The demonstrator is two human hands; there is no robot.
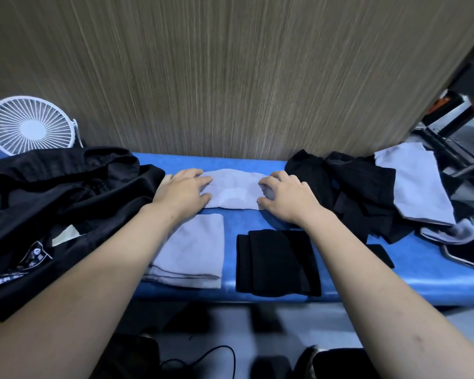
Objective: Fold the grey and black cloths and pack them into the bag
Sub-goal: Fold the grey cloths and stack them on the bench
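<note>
Both bare forearms reach forward, side by side. The left hand lies palm down with fingers straight and spread; the right hand is arched, fingertips curled downward (thumb tucked toward the left hand).

On the table, the bag lies left, a fan behind it. Two folded stacks sit side by side at the front; a cloth behind them; a pile right
</note>
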